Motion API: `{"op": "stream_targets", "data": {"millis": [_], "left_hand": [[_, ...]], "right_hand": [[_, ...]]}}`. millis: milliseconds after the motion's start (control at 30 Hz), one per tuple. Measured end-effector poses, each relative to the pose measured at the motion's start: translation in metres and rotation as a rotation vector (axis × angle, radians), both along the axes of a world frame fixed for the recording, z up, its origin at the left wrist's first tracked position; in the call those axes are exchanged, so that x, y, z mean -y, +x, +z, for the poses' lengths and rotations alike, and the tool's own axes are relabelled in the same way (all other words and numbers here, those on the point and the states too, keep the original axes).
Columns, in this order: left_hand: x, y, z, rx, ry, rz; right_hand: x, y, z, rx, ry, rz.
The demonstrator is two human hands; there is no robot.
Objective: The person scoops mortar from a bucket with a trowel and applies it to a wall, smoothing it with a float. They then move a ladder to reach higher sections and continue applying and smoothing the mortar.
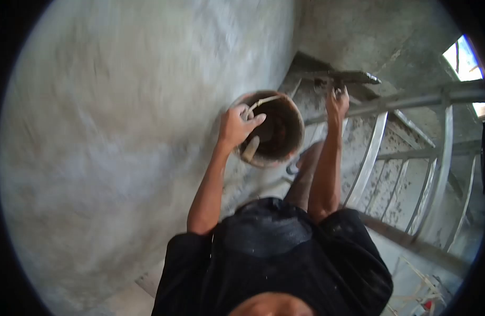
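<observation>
My left hand is closed round the pale rope handle of a round bucket, at its left rim. The bucket's inside looks dark, and a wooden tool handle leans over the lower left of its rim. To the right, my right hand is closed on a flat, dark plastering trowel, held out beyond the bucket. The trowel's grip is mostly hidden by my fingers.
A grey plastered wall fills the left side, close to the bucket. Metal scaffold or ladder bars run along the right. Debris lies low at the right, and a bright opening shows at upper right.
</observation>
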State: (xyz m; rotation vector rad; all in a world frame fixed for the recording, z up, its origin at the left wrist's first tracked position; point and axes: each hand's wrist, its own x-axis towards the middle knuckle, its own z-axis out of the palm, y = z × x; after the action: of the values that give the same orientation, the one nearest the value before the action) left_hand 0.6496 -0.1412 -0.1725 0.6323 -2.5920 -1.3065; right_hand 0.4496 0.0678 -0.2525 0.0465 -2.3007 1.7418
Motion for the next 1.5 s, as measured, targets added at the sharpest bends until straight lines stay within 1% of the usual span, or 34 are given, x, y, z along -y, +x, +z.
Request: {"op": "stream_targets", "data": {"millis": [33, 67, 100, 133, 167, 200, 233, 267, 300, 333, 367, 400, 433, 533, 567, 633, 667, 700, 767, 833, 900, 967, 1033, 1067, 1100, 1133, 1167, 1200, 1267, 1300, 1367, 1433, 1467, 1500], "left_hand": [[-0.002, 0.021, -0.027, 0.001, -0.001, -0.001], [-0.007, 0.043, -0.054, -0.033, 0.035, 0.035], [-0.009, 0.060, -0.086, -0.019, -0.053, 0.030], [-0.010, 0.071, -0.103, -0.026, -0.160, 0.024], [-0.011, 0.085, -0.113, 0.029, -0.073, 0.028], [-0.018, 0.105, -0.123, 0.099, 0.012, 0.021], [-0.023, 0.126, -0.132, 0.086, 0.000, 0.014], [-0.027, 0.145, -0.140, 0.093, -0.070, -0.057], [-0.029, 0.155, -0.139, 0.102, -0.138, -0.137], [-0.030, 0.167, -0.142, 0.108, -0.134, -0.165], [-0.036, 0.184, -0.145, 0.192, -0.072, -0.109], [-0.038, 0.196, -0.146, 0.270, -0.021, -0.051], [-0.043, 0.212, -0.151, 0.276, -0.019, -0.064], [-0.042, 0.258, -0.170, 0.360, 0.016, 0.087], [-0.037, 0.273, -0.168, 0.356, 0.018, 0.102], [-0.034, 0.298, -0.168, 0.182, 0.057, 0.163], [-0.048, 0.312, -0.130, 0.181, -0.106, 0.263], [-0.049, 0.323, -0.139, 0.175, -0.102, 0.274], [-0.047, 0.347, -0.162, -0.028, 0.004, 0.222], [-0.056, 0.364, -0.163, -0.061, 0.038, 0.289], [-0.068, 0.374, -0.151, -0.066, 0.039, 0.375], [-0.082, 0.385, -0.127, 0.062, 0.000, 0.366], [-0.090, 0.391, -0.118, 0.018, 0.059, 0.306], [-0.093, 0.395, -0.110, -0.007, 0.037, 0.304], [-0.093, 0.397, -0.104, -0.037, 0.012, 0.305], [-0.090, 0.398, -0.101, -0.061, -0.010, 0.310], [-0.088, 0.397, -0.093, -0.015, 0.006, 0.336], [-0.083, 0.398, -0.097, -0.025, -0.006, 0.335], [-0.076, 0.393, -0.101, -0.026, -0.011, 0.329], [-0.073, 0.390, -0.101, 0.038, -0.003, 0.349], [-0.062, 0.384, -0.107, 0.099, 0.008, 0.368], [-0.048, 0.375, -0.124, -0.031, -0.033, 0.350], [-0.044, 0.371, -0.128, 0.022, 0.004, 0.356], [-0.042, 0.367, -0.134, 0.019, 0.020, 0.349]], "right_hand": [[0.009, 0.017, -0.040, -0.099, 0.033, 0.011], [0.017, 0.041, -0.047, -0.058, 0.040, 0.046], [0.029, 0.073, -0.053, 0.011, 0.038, 0.070], [0.032, 0.106, -0.045, -0.016, 0.128, 0.101], [0.032, 0.141, -0.037, -0.045, 0.208, 0.118], [0.027, 0.169, -0.036, -0.010, 0.225, 0.149], [0.024, 0.191, -0.036, 0.023, 0.235, 0.169], [0.020, 0.214, -0.039, 0.024, 0.190, 0.197], [0.017, 0.232, -0.036, 0.028, 0.149, 0.217], [0.013, 0.253, -0.036, 0.159, 0.061, 0.211], [0.008, 0.271, -0.038, 0.186, 0.020, 0.215], [0.002, 0.285, -0.038, 0.183, 0.057, 0.224], [-0.006, 0.300, -0.037, 0.175, 0.095, 0.246], [-0.024, 0.332, -0.041, 0.151, 0.133, 0.243], [-0.029, 0.341, -0.041, 0.146, 0.133, 0.259], [-0.038, 0.357, -0.045, -0.083, 0.305, 0.163], [-0.041, 0.369, -0.034, -0.023, 0.346, 0.140], [-0.045, 0.375, -0.037, -0.031, 0.349, 0.150], [-0.062, 0.382, -0.052, 0.034, 0.503, 0.197], [-0.079, 0.394, -0.064, 0.060, 0.471, 0.215], [-0.100, 0.406, -0.071, 0.104, 0.447, 0.310], [-0.120, 0.418, -0.089, 0.104, 0.468, 0.289], [-0.128, 0.414, -0.112, 0.004, 0.432, 0.203], [-0.131, 0.414, -0.093, 0.063, 0.443, 0.242], [-0.130, 0.409, -0.080, 0.057, 0.449, 0.235], [-0.128, 0.402, -0.070, 0.175, 0.356, 0.246], [-0.125, 0.392, -0.065, 0.296, 0.261, 0.256], [-0.125, 0.377, -0.078, 0.304, 0.267, 0.248], [-0.124, 0.337, -0.111, 0.133, 0.363, 0.264], [-0.120, 0.326, -0.097, 0.143, 0.371, 0.261], [-0.109, 0.300, -0.059, 0.340, 0.064, 0.239], [-0.101, 0.267, -0.026, 0.423, -0.213, 0.204], [-0.102, 0.247, -0.017, 0.386, -0.214, 0.189], [-0.105, 0.220, -0.019, 0.324, -0.204, 0.131]]}}
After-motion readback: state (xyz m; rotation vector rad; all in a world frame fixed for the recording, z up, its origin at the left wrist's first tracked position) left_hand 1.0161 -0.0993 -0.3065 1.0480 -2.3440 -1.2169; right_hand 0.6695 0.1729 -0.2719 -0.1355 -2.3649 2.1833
